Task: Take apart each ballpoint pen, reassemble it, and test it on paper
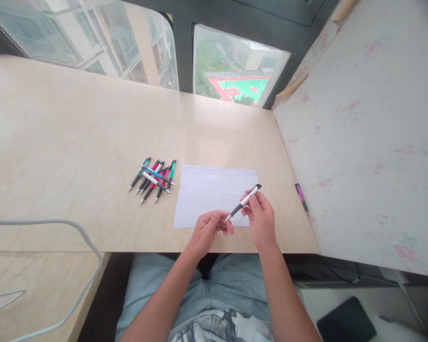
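My right hand [261, 219] grips a white and black pen [244, 201] and holds it slanted above the near edge of a white sheet of paper [209, 192]. My left hand [209, 229] is curled, its fingertips pinched at the pen's tip. A pile of several pens [153, 178] in teal, pink, blue and white lies on the desk to the left of the paper. Faint writing runs along the paper's top edge.
A lone pink and black pen [301, 197] lies at the right edge of the beige desk [74, 142], against the wall. A white cable [57, 223] loops over the desk's near left part. Windows stand behind the desk. My lap is below the desk's edge.
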`<state>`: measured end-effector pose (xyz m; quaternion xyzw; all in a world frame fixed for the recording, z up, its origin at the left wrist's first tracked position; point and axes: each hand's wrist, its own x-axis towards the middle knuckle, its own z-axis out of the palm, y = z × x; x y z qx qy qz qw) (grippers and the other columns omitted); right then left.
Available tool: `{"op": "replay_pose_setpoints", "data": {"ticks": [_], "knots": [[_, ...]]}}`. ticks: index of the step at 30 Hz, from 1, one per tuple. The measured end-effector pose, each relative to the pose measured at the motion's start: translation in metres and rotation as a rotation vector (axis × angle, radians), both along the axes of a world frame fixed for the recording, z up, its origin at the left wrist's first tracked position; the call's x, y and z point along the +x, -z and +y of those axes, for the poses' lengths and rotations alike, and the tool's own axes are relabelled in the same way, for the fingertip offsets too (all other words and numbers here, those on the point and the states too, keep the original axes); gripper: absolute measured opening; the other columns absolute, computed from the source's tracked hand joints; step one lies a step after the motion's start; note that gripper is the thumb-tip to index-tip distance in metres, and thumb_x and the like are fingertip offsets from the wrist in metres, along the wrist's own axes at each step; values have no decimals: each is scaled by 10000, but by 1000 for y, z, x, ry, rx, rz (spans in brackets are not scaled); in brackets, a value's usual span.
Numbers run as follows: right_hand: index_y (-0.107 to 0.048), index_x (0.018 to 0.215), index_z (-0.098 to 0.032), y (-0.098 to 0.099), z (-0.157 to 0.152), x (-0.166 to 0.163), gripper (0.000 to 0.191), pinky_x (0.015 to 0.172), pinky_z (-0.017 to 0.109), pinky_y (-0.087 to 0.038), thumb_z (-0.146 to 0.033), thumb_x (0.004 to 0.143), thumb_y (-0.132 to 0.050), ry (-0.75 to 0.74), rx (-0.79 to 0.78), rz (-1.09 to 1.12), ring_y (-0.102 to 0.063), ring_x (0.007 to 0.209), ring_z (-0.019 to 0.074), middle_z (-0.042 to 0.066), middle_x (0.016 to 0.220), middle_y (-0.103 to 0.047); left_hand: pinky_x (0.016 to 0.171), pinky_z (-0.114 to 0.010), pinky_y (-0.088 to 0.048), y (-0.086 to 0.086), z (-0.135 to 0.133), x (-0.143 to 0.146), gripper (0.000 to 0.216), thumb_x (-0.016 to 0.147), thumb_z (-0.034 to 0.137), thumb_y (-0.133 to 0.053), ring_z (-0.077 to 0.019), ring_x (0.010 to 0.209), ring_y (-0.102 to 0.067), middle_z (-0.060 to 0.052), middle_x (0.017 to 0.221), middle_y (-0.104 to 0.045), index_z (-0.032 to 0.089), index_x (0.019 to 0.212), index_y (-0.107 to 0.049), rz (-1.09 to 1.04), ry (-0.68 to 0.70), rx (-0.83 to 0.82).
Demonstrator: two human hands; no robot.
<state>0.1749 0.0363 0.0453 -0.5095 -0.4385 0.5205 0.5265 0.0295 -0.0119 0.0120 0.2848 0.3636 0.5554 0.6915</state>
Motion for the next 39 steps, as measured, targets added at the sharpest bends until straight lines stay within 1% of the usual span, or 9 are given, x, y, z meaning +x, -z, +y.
{"op": "replay_pose_setpoints", "data": {"ticks": [3, 5, 7, 12, 16, 22, 28, 35, 39], "knots": [[-547, 1135, -227, 3, 5, 21, 363, 569, 239, -473, -468, 870, -609, 153, 5, 52, -618, 716, 141, 14, 833, -652, 594, -284, -454, -1, 0, 1, 423, 883, 496, -576, -189, 648, -652, -123, 740, -712, 99, 906, -719, -29, -7, -3], [-452, 1279, -247, 4, 6, 31, 528, 579, 254, -478, -467, 842, -650, 204, 19, 42, -630, 698, 148, 6, 824, -671, 599, -278, -455, 0, 1, 1, 418, 887, 493, -572, -184, 652, -653, -121, 743, -713, 100, 887, -714, -58, -38, -16], [-393, 1336, -249, 5, 5, 37, 603, 580, 260, -473, -455, 837, -664, 221, 38, 26, -633, 668, 149, 5, 807, -688, 603, -272, -454, 0, 1, 0, 406, 891, 486, -569, -177, 648, -652, -116, 733, -712, 105, 874, -706, -88, -67, -28], [-404, 1278, -234, 6, -1, 36, 534, 563, 251, -446, -384, 845, -678, 196, 102, 0, -635, 651, 157, 29, 778, -719, 605, -269, -453, 0, 3, -1, 387, 878, 481, -588, -176, 649, -652, -111, 726, -715, 111, 860, -699, -122, -92, -64], [-407, 1256, -234, 5, -2, 33, 498, 556, 258, -447, -384, 856, -664, 185, 127, -33, -623, 614, 153, 28, 767, -720, 607, -268, -450, -1, 3, -1, 373, 882, 468, -585, -177, 654, -652, -110, 728, -715, 113, 854, -695, -134, -95, -70], [-362, 1355, -238, 4, -1, 35, 588, 571, 276, -469, -417, 868, -639, 211, 123, -49, -631, 621, 158, 21, 777, -713, 604, -271, -449, -4, 3, -1, 379, 876, 476, -591, -176, 648, -647, -109, 725, -714, 112, 851, -696, -128, -99, -74], [-439, 1286, -231, 6, -1, 38, 508, 587, 264, -464, -374, 854, -665, 210, 150, -30, -640, 643, 150, 29, 775, -722, 604, -270, -449, -5, 3, -1, 366, 874, 467, -597, -175, 646, -646, -106, 723, -715, 115, 851, -695, -138, -99, -72], [-392, 1388, -232, 7, 0, 43, 603, 603, 295, -492, -406, 868, -643, 230, 109, -29, -652, 668, 166, 38, 827, -719, 605, -269, -456, -4, 3, -1, 367, 861, 473, -614, -174, 643, -648, -105, 719, -712, 115, 835, -690, -127, -103, -87], [-423, 1350, -227, 9, 0, 45, 564, 616, 304, -494, -411, 866, -647, 235, 121, -54, -651, 669, 171, 38, 807, -720, 612, -264, -459, -3, 3, -1, 354, 866, 463, -612, -171, 649, -653, -103, 726, -713, 119, 843, -691, -123, -93, -80]]}}
